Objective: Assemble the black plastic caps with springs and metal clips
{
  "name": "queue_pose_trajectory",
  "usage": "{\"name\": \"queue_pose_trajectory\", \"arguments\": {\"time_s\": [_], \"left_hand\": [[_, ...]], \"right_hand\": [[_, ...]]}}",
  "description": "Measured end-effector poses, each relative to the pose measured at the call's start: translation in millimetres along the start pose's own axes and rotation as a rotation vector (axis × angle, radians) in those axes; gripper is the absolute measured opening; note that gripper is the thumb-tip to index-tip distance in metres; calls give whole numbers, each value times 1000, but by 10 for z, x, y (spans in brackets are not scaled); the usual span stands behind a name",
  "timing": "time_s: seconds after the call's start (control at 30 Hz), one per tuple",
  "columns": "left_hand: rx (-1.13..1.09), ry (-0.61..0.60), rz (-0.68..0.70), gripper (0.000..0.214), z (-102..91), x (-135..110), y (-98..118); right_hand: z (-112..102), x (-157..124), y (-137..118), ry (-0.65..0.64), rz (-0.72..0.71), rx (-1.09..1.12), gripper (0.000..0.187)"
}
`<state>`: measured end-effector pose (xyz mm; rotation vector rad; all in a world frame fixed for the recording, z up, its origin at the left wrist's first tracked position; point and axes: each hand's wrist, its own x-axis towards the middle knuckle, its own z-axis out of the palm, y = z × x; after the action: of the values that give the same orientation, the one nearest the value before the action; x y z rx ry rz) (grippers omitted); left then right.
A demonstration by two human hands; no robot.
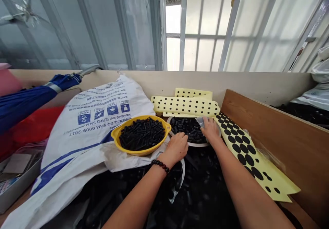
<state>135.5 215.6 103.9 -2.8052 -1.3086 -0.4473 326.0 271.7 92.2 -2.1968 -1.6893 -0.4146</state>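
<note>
My left hand (pixel 177 146), with a dark bead bracelet (pixel 160 165) on its wrist, is closed at the near left rim of a white round bowl (pixel 199 144). Whatever its curled fingers may hold is hidden. Inside the bowl lie short black tube-like pieces (pixel 189 129). Over the bowl's right side, my right hand (pixel 210 129) grips a small greyish, see-through plastic bag (pixel 199 121). Left of the bowl, a yellow basin (pixel 141 152) is heaped with longer black pieces (pixel 142 133); neither hand touches it.
A white printed sack (pixel 100 105) lies under the basin. Yellow sheets with black dots (pixel 185 105) lie behind the bowl, and another dotted sheet (pixel 252 158) lies beside a brown board (pixel 277 136). Loose black pieces (pixel 195 188) spread below. A blue umbrella (pixel 38 95) is at left.
</note>
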Motion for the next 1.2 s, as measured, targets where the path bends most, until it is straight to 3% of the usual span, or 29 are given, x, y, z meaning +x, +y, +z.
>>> {"name": "queue_pose_trajectory", "arguments": {"time_s": [0.2,0.43,0.63,0.73,0.87,1.03,1.2], "left_hand": [[34,-89,-38,17,58,75,-16],[18,-92,-83,31,7,99,-62],[45,-65,-177,48,27,152,-61],[62,-61,-188,52,43,133,-53],[79,-83,-166,57,58,145,-56],[103,-145,-200,45,57,302,-66],[138,-193,-244,28,16,430,-55]], "right_hand": [[109,78,-59,-51,-38,-58,32],[-99,226,239,-188,-230,-63,30],[-87,114,137,-127,-192,-77,32],[-26,79,56,-154,-171,-72,32],[-65,114,150,-237,-216,-51,31],[-171,84,295,-332,-252,6,31],[-219,-7,231,-385,-227,84,30]]}}
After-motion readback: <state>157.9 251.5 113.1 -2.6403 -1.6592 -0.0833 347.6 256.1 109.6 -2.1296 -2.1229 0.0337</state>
